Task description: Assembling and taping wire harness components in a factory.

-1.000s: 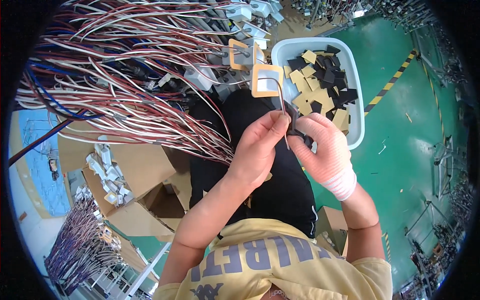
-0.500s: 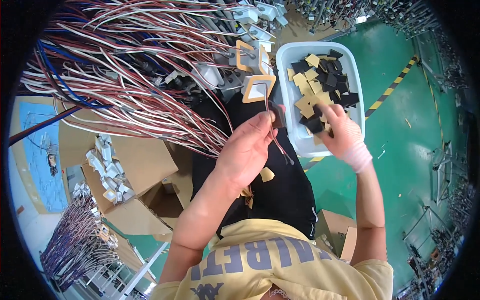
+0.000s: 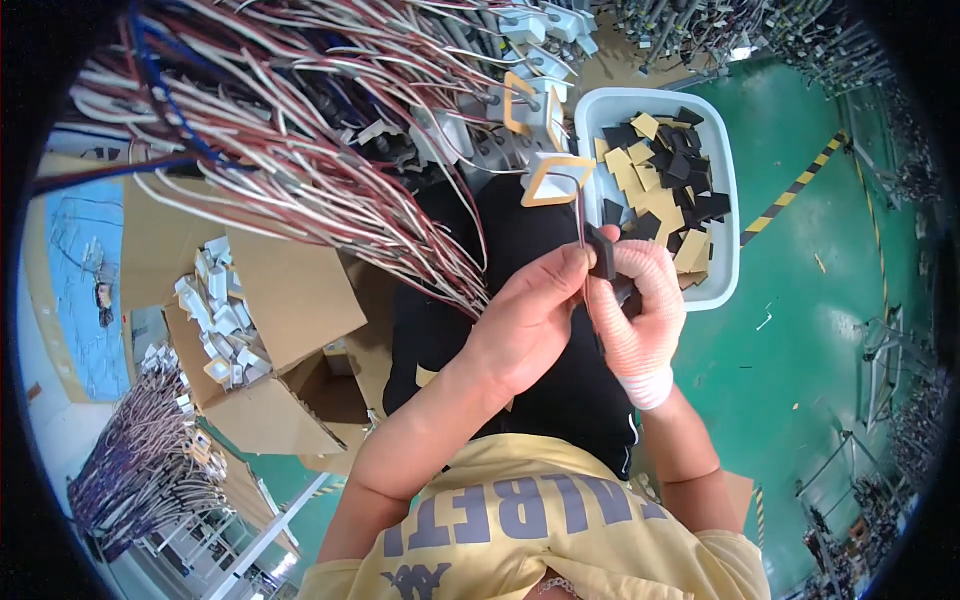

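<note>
Though perhaps foam, black piece between hands; purple shirt lettering.

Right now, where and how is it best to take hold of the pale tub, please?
Probably by the right rim of the tub, coming from the right: this long raised edge shows against the green floor, away from both hands. The left rim seems worse, because the framed white housing overlaps it in this view and the right hand is close to its near corner.
</note>
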{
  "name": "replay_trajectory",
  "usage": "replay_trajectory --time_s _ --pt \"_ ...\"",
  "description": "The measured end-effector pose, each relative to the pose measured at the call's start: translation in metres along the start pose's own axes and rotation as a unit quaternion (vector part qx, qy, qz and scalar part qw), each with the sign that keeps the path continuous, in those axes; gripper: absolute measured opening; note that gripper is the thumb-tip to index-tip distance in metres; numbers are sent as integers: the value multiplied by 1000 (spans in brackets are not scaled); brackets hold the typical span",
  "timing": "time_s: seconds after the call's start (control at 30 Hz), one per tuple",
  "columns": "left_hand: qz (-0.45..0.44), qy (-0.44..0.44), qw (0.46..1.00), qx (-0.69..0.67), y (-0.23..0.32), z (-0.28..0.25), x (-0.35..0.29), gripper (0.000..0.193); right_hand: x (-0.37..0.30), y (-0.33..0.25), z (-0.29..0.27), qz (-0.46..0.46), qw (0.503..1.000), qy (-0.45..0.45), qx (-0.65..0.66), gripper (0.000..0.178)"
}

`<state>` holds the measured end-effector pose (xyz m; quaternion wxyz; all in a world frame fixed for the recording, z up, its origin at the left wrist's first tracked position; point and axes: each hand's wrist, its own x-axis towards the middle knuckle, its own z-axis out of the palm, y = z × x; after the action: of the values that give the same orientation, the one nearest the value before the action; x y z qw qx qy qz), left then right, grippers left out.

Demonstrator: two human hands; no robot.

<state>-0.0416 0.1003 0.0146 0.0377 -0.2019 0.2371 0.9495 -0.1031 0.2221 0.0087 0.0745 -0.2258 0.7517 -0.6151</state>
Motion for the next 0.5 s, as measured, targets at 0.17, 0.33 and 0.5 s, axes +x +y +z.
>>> replay_trajectory --time_s 0.17,0.33,0.5 --pt "-10 -25 1000 -8 2 10 -22 41 -13 -24 2 167 967 3 192 5" --pt "-46 -39 998 -14 3 4 -60 42 -20 -36 -19 217 926 -110 287 6" --pt "20 -57 995 -82 14 -25 -93 25 -20 -48 -43 232 950 -87 188 9"
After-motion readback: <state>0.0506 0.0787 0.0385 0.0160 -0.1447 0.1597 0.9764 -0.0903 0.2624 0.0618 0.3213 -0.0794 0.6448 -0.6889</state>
